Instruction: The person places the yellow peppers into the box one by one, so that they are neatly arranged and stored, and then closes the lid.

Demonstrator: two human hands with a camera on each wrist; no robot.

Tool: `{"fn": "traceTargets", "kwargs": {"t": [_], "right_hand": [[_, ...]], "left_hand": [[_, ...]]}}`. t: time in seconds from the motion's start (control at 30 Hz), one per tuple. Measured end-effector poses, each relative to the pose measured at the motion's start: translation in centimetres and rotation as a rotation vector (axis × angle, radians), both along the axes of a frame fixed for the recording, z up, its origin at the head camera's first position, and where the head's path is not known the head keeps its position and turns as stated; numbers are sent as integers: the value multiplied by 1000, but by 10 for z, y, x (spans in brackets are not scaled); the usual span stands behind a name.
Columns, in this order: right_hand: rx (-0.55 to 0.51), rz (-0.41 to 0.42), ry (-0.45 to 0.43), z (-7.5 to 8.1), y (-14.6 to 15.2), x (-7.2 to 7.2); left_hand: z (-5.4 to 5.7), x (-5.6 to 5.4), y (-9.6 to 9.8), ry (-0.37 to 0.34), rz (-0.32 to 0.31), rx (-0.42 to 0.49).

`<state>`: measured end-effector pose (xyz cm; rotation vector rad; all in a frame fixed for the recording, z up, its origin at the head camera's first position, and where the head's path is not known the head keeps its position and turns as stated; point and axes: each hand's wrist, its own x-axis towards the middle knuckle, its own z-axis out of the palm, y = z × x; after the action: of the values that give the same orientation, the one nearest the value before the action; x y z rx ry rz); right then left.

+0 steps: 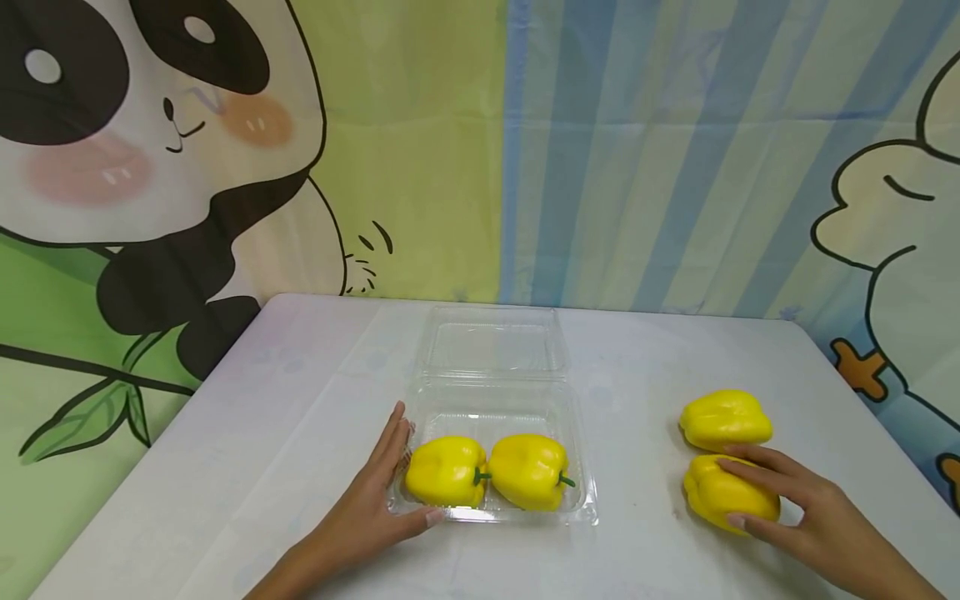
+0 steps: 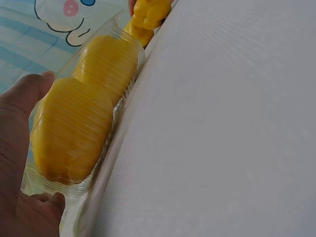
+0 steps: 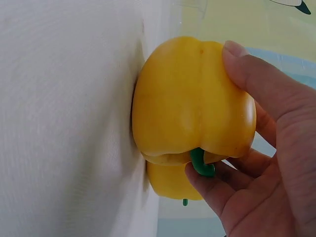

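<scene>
Right hand [image 1: 817, 500] grips near pepper [image 1: 722, 495], well right of box [image 1: 498, 402]; left hand [image 1: 366, 508], fingers extended, touches box's left side.

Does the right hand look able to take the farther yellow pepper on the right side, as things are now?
Probably yes, but the right hand grips the nearer yellow pepper, so it would likely need to release this one first. The farther yellow pepper lies just behind, with nothing on top.

I see the container [image 1: 491, 407] at six o'clock on the tabletop [image 1: 637, 367], two peppers [image 1: 446, 473] [image 1: 527, 473] inside, two more peppers [image 1: 726, 419] [image 1: 723, 493] at four.
</scene>
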<state>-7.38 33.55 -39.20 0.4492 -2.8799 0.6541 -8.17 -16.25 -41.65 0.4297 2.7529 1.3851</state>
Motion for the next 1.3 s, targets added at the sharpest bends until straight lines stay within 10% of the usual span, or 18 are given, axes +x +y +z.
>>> {"fn": "traceTargets", "kwargs": {"t": [1.3], "right_hand": [[-111,34,163,17,-20,1]], "left_hand": [[2,-1,0,-37,6,7]]}}
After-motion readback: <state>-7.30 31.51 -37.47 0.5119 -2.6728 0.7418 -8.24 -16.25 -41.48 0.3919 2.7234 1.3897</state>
